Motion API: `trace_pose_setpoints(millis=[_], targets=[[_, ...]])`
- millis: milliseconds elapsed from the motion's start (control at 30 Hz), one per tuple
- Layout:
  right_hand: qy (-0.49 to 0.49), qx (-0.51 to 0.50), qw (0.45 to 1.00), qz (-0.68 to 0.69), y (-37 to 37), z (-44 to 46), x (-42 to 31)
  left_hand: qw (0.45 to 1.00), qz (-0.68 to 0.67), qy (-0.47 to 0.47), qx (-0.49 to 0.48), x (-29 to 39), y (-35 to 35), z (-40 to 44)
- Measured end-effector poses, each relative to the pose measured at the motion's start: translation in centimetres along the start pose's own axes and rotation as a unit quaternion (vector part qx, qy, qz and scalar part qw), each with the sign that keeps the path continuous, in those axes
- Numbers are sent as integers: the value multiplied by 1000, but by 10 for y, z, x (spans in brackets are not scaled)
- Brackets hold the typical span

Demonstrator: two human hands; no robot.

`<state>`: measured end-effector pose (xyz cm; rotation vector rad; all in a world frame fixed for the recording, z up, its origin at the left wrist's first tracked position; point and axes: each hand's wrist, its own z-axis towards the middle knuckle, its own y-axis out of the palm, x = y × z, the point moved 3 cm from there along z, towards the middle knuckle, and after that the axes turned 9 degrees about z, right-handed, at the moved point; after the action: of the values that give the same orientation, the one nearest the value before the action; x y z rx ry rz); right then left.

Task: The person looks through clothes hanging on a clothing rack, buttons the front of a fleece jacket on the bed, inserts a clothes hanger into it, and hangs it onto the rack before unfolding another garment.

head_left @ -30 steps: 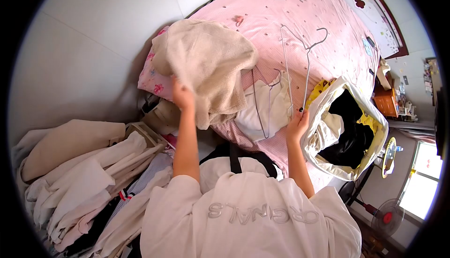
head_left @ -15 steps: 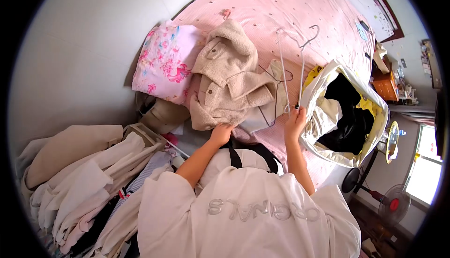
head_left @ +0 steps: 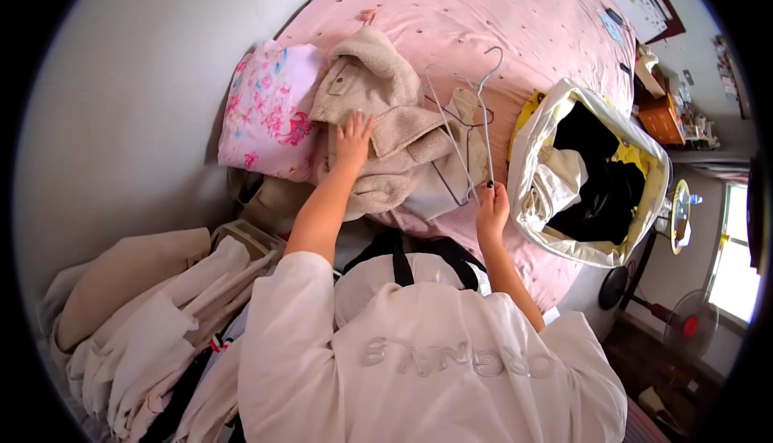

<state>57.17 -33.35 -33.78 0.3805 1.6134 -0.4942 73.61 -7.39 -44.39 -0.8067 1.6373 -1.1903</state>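
A beige fleece jacket (head_left: 394, 133) with a hood or collar lies on the pink bed (head_left: 451, 8). My left hand (head_left: 352, 141) rests on its front, fingers spread and flat. My right hand (head_left: 492, 208) grips a wire clothes hanger (head_left: 485, 113) at its lower bar, with the hook pointing away from me. A second, darker hanger (head_left: 439, 171) lies on the bed beside the jacket, on pale cloth. Right of my right hand stands a white laundry basket (head_left: 523, 225) holding black and white clothes (head_left: 604, 193).
Left of the jacket is a folded pink floral quilt (head_left: 270, 117) against the wall. Several garments (head_left: 145, 306) hang on a rack at lower left. A fan (head_left: 691, 326) stands at the right, near a window (head_left: 737, 258).
My left hand has left the jacket's lower edge and moved up onto its front, fingers now spread. The held hanger has shifted left and tilted nearer the jacket.
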Motion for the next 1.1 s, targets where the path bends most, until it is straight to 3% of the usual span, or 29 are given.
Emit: trace_pose_setpoints(millis=[33, 200, 300, 333, 433, 467, 567, 667, 800, 900, 1000, 1100], targets=[[2, -2, 1000, 12, -3, -2, 3, 999, 16, 4, -32, -2, 3, 4], [39, -1, 999, 1, -20, -10, -3, 991, 6, 100, 84, -10, 12, 22], [44, -15, 998, 40, -30, -16, -3, 990, -34, 135, 39, -21, 4, 27], [36, -22, 998, 54, -33, -17, -3, 986, -78, 132, 70, -25, 0, 31], [50, -27, 998, 41, -45, -26, -10, 953, -246, 61, 168, -27, -11, 42], [57, -24, 996, 59, -51, -30, -6, 940, -318, -2, 120, -27, -17, 48], [65, -29, 991, 112, -63, -40, -12, 945, -299, -136, 1, -22, -62, 61], [46, -26, 993, 109, -69, -45, -24, 951, -255, -157, 71, -22, -101, 79], [43, -11, 990, 130, -72, -50, -41, 955, -234, -181, -18, -34, -119, 118], [23, 2, 981, 191, -85, -60, -44, 966, -192, -172, -21, -56, -130, 148], [8, -34, 971, 238, -105, -71, -46, 953, -181, -241, -26, -85, -174, 147], [21, -98, 983, 153, -111, -69, -52, 945, -167, -280, -41, -109, -211, 134]])
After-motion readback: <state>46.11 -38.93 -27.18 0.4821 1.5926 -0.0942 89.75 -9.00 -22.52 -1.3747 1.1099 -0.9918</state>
